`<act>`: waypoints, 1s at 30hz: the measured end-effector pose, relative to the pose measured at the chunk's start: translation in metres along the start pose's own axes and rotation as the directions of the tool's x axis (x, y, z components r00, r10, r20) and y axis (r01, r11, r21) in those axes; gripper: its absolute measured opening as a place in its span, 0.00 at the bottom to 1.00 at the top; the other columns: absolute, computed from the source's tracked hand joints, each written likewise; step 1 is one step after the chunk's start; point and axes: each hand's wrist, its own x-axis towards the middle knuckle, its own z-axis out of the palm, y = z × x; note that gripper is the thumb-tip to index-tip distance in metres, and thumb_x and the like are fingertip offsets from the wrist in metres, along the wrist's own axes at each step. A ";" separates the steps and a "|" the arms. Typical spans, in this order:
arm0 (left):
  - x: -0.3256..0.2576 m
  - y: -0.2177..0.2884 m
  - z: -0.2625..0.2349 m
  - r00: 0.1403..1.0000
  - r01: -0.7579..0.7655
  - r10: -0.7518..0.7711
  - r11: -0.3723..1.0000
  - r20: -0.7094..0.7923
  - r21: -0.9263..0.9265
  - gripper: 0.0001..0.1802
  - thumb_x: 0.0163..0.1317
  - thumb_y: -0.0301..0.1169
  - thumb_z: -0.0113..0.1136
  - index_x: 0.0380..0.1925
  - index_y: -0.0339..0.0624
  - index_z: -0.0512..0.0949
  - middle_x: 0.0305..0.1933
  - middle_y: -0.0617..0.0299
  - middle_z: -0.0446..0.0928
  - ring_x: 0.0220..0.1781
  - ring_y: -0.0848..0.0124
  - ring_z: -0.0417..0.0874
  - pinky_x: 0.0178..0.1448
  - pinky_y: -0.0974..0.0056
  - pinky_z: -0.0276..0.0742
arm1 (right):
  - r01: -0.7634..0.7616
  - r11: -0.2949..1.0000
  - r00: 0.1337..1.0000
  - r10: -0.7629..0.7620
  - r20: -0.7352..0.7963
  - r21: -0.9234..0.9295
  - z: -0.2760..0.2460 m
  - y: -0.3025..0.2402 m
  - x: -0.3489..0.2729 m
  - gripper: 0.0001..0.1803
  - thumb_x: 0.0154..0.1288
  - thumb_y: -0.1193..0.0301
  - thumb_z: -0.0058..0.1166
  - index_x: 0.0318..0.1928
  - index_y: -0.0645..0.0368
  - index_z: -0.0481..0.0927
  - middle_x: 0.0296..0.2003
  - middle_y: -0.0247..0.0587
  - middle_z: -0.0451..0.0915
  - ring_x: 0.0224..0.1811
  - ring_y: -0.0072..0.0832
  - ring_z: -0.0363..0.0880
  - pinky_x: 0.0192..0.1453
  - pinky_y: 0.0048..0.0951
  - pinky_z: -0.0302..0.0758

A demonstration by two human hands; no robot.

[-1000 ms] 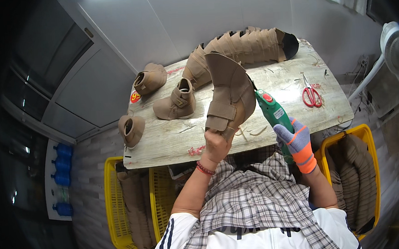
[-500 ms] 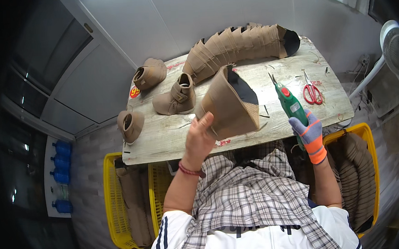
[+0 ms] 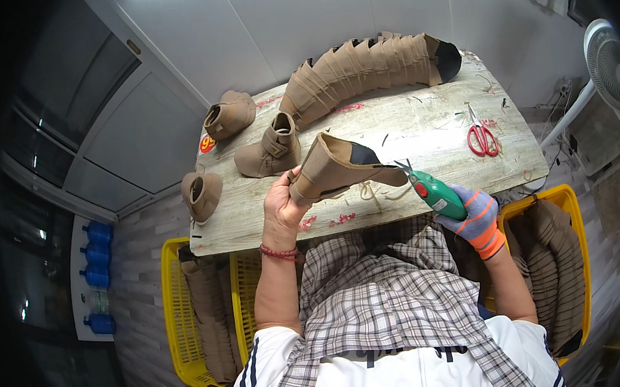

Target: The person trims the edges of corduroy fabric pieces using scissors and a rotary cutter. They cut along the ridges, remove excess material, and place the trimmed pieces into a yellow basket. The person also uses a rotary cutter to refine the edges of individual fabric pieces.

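Note:
My bare left hand [image 3: 282, 204], with a dark red beaded bracelet at its wrist, grips a brown shoe upper [image 3: 325, 170] with a black lining patch. The upper is tilted, its opening toward the right. My right hand [image 3: 476, 219], in a grey and orange striped glove, is closed round green electric scissors [image 3: 438, 195] with a red button. Their pointed tips are at the right edge of the upper; whether they touch it I cannot tell. Pale threads [image 3: 374, 191] show just below the upper.
On the wooden-topped table [image 3: 420, 133] are a strapped brown shoe upper [image 3: 271, 153], two more uppers [image 3: 228, 115] at the left, a long row of nested uppers [image 3: 359, 73] behind, and red-handled scissors [image 3: 482, 140]. Yellow crates [image 3: 579, 248] flank me. A white fan [image 3: 611, 69] stands right.
My left hand has turned the upper and brought it lower, its opening toward the right. The electric scissors have tilted left and moved closer to its edge.

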 end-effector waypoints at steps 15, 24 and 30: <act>0.003 -0.027 0.013 0.995 0.094 -0.093 0.995 -0.018 0.026 0.14 0.68 0.26 0.45 0.46 0.24 0.72 0.48 0.38 0.78 0.51 0.50 0.82 0.57 0.49 0.80 | 0.085 0.996 0.996 -0.086 0.029 0.039 0.004 0.005 -0.002 0.33 0.34 0.60 0.78 0.44 0.54 0.81 0.30 0.43 0.82 0.27 0.43 0.79 0.30 0.37 0.76; 0.009 -0.033 0.002 0.994 0.005 -0.013 0.998 0.107 0.068 0.17 0.72 0.29 0.42 0.51 0.26 0.70 0.55 0.38 0.74 0.58 0.49 0.77 0.64 0.46 0.73 | 0.108 0.990 0.994 -0.107 -0.014 0.096 0.010 -0.008 0.008 0.34 0.34 0.59 0.78 0.46 0.56 0.81 0.31 0.42 0.82 0.26 0.41 0.79 0.30 0.36 0.76; -0.004 -0.049 0.021 0.964 -0.178 0.136 0.969 0.227 0.174 0.21 0.73 0.30 0.42 0.62 0.32 0.65 0.64 0.45 0.69 0.66 0.53 0.71 0.70 0.45 0.66 | 0.066 0.988 0.998 -0.064 -0.021 0.142 0.014 -0.017 0.011 0.35 0.33 0.65 0.78 0.48 0.57 0.79 0.33 0.43 0.83 0.28 0.41 0.80 0.32 0.34 0.76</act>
